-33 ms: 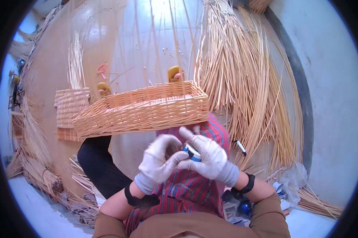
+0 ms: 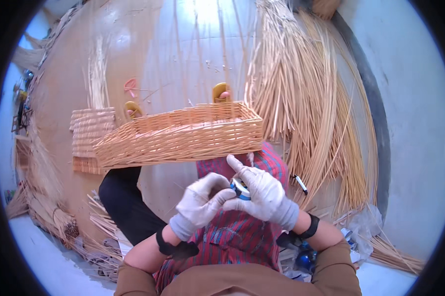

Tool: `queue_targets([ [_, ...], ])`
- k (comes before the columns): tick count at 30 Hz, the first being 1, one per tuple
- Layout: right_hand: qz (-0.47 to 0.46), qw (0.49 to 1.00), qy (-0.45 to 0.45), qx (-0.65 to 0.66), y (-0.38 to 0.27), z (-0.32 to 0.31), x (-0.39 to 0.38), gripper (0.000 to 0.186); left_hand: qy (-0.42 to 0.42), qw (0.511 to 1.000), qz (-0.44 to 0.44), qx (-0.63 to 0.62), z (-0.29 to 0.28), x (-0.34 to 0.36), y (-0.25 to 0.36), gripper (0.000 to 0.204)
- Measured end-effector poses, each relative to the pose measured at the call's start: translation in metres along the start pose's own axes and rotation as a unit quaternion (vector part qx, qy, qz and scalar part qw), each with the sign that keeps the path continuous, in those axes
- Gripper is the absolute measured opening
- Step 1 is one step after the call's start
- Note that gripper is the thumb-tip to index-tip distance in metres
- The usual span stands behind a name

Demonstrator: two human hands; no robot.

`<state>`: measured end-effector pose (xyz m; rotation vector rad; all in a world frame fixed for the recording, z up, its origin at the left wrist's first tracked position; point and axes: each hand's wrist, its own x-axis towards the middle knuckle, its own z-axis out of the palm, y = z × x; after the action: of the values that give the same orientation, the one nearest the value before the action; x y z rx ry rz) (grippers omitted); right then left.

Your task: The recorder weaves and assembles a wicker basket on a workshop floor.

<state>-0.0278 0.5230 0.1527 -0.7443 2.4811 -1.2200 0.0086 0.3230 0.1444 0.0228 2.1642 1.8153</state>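
Both my hands wear white work gloves and meet in front of my lap. My right hand (image 2: 262,193) is closed round a small rounded white-and-blue tape measure (image 2: 240,190), thumb raised along its far side. My left hand (image 2: 202,197) pinches the blue edge of it with thumb and fingertips; the exact grip is partly hidden. Just beyond the hands, a long rectangular wicker basket (image 2: 183,146) rests tilted over my knees, with upright stakes rising from its rim. A red and blue striped cloth (image 2: 222,241) covers my lap.
Long bundles of willow rods (image 2: 301,98) lie on the floor at the right, beside a marker pen (image 2: 300,184). At the left sits a flat woven panel (image 2: 91,130). Yellow slippers (image 2: 221,92) and a pink loop (image 2: 130,87) show beyond the basket. Plastic bags (image 2: 363,229) lie near my right elbow.
The basket and floor things sit slightly farther right in the picture. My hands have shifted a little, still together on the tape measure.
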Motion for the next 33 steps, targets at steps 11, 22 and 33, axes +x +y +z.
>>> queue_targets([
  [11, -0.060, 0.965, -0.225, -0.122, -0.050, 0.000, 0.037, 0.093, -0.171, 0.931, -0.177, -0.268, -0.053, -0.030, -0.011, 0.026],
  [22, 0.058, 0.957, 0.055, -0.278, 0.056, -0.121, 0.070, 0.023, 0.418, 0.884, -0.079, -0.192, -0.340, -0.067, -0.092, 0.020],
  [33, 0.065, 0.960, 0.073, -0.263, 0.071, -0.124, 0.078, 0.030, 0.357, 0.910, -0.162, 0.135, -0.350, -0.046, -0.090, 0.035],
])
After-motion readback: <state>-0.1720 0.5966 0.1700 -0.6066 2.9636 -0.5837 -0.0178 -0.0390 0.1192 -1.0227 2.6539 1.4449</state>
